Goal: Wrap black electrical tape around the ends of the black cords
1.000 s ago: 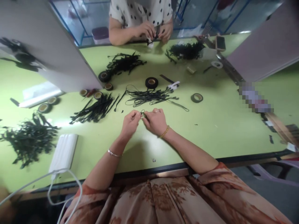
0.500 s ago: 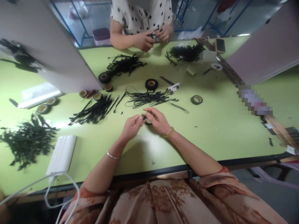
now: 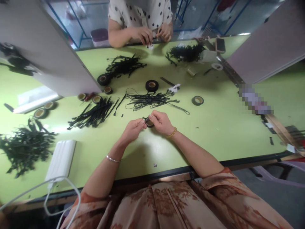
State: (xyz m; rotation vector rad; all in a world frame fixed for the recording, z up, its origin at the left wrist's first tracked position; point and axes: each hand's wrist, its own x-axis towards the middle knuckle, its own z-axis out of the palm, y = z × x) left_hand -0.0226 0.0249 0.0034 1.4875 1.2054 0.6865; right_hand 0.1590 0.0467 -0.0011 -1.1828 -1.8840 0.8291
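Observation:
Close together above the green table [image 3: 190, 143], my two hands work at a small black piece. My left hand [image 3: 134, 129] pinches the end of what looks like a short black cable [image 3: 145, 121] between thumb and fingers. Opposite it, my right hand [image 3: 163, 123] is closed with thumb and forefinger on black tape, its fingers partly hidden. A roll of black tape [image 3: 150, 124] shows between the hands, mostly covered by them. Just beyond lies a loose bundle of thin black cables [image 3: 150, 100], with another black tape roll [image 3: 152, 85] behind it.
More black cables [image 3: 92, 113] lie to the left, beside several tape rolls [image 3: 96, 99]. A white power bank [image 3: 61, 160] with a cord is near the left front. One tape roll [image 3: 197, 100] sits to the right. Across the table, a co-worker's hands [image 3: 152, 34] handle small parts.
My right hand's fingers have curled in from a more stretched pose, and more of the tape roll shows. The co-worker's hand has moved, with a white piece now under it.

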